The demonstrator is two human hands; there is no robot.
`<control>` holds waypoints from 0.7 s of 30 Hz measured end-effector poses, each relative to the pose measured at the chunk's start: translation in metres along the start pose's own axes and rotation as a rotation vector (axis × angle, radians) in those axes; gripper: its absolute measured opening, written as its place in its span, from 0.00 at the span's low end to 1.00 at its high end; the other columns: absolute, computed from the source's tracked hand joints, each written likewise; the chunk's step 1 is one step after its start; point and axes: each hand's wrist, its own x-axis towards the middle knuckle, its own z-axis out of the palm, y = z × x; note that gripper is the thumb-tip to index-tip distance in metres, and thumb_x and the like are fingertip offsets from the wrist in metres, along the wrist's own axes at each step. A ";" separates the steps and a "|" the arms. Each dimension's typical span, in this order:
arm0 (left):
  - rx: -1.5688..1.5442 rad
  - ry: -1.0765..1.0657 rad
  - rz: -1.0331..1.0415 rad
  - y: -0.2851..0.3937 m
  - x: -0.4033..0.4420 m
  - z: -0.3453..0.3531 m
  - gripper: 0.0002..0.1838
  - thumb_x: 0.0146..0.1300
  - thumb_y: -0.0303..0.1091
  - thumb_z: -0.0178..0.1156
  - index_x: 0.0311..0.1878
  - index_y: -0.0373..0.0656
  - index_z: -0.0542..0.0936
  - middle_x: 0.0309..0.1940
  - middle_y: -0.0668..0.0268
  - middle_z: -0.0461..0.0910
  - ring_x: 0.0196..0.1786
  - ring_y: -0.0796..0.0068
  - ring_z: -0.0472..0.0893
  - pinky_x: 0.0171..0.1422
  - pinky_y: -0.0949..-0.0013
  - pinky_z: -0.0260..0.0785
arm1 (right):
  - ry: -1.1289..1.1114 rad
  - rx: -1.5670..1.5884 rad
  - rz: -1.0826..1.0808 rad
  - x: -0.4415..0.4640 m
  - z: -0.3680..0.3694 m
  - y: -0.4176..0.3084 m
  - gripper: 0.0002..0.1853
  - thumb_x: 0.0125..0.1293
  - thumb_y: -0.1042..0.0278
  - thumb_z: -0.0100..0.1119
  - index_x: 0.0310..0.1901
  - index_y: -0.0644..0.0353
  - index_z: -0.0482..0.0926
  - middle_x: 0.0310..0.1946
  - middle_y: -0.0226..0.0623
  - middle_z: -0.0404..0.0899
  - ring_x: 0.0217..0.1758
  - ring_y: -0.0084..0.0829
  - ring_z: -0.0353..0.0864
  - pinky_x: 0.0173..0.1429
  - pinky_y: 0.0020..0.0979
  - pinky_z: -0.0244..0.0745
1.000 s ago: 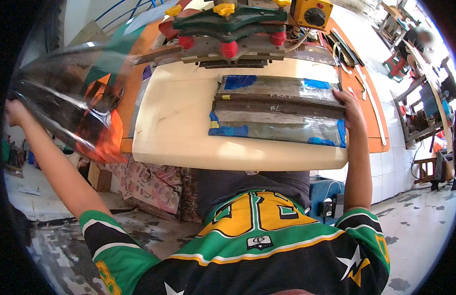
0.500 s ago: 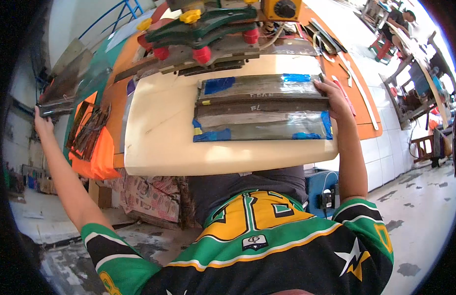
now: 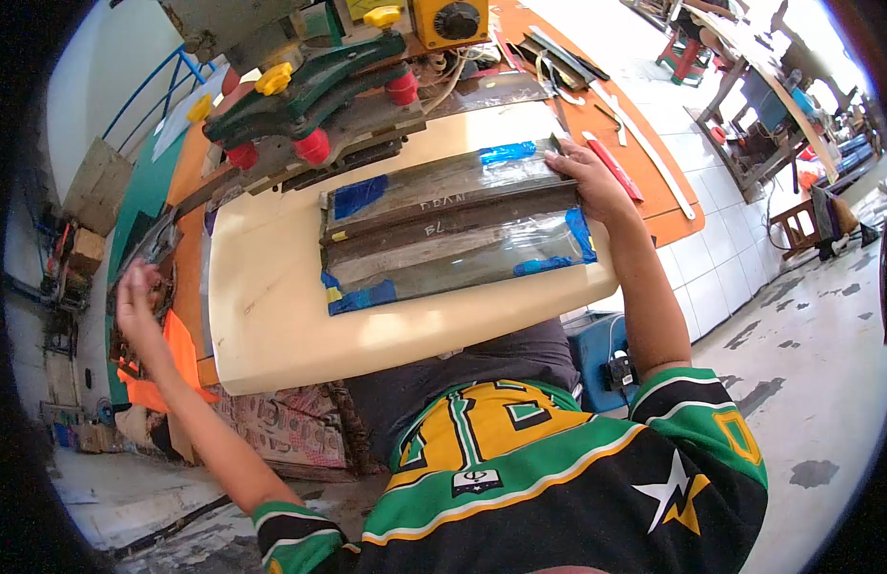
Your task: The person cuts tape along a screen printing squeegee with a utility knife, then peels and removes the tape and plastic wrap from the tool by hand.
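Taped panel [image 3: 463, 234]: centre of the frame, flat on the cream board [image 3: 262, 311].
Long axis: slants from lower left up toward upper right.
Your right hand [image 3: 597, 182]: the nearer one, holding the panel's upper right corner.
Your left hand [image 3: 142, 301]: left of the frame, well apart from the panel, which lies to its right; you cannot tell whether it grips anything.

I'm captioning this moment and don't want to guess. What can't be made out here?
- Head view: whether the left hand touches the dark pile; they overlap.
- Head view: the part of the cream board beneath the taped panel, which covers it.
- Head view: the top of the machine, cut off by the upper edge.
- Head view: any markings on the dial, too small.
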 end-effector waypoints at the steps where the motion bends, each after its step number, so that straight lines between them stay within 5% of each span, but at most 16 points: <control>1: 0.008 -0.093 0.022 0.010 -0.022 0.021 0.22 0.80 0.48 0.57 0.62 0.39 0.83 0.51 0.66 0.87 0.52 0.79 0.84 0.55 0.71 0.72 | 0.005 -0.004 -0.002 0.001 -0.003 0.004 0.30 0.78 0.62 0.61 0.74 0.69 0.67 0.59 0.42 0.84 0.57 0.27 0.84 0.63 0.31 0.79; 6: -0.112 -0.519 -0.105 0.025 -0.096 0.108 0.25 0.79 0.45 0.60 0.70 0.37 0.78 0.51 0.58 0.86 0.51 0.76 0.83 0.62 0.69 0.75 | 0.046 -0.002 -0.073 0.001 -0.003 0.007 0.33 0.76 0.63 0.63 0.74 0.74 0.65 0.61 0.48 0.82 0.60 0.31 0.83 0.63 0.32 0.79; 12: -0.241 -0.552 -0.280 0.039 -0.129 0.177 0.27 0.79 0.43 0.60 0.71 0.32 0.76 0.49 0.61 0.86 0.51 0.77 0.82 0.62 0.71 0.74 | -0.031 -0.016 -0.192 -0.011 0.007 -0.008 0.31 0.77 0.62 0.61 0.74 0.71 0.67 0.61 0.46 0.82 0.61 0.31 0.83 0.66 0.33 0.77; 21: -0.301 -0.631 -0.232 0.059 -0.136 0.182 0.20 0.72 0.40 0.70 0.56 0.32 0.81 0.43 0.66 0.87 0.44 0.80 0.82 0.51 0.74 0.74 | -0.021 -0.092 -0.317 -0.013 0.004 -0.012 0.27 0.77 0.65 0.60 0.72 0.70 0.71 0.59 0.41 0.83 0.61 0.29 0.82 0.67 0.30 0.72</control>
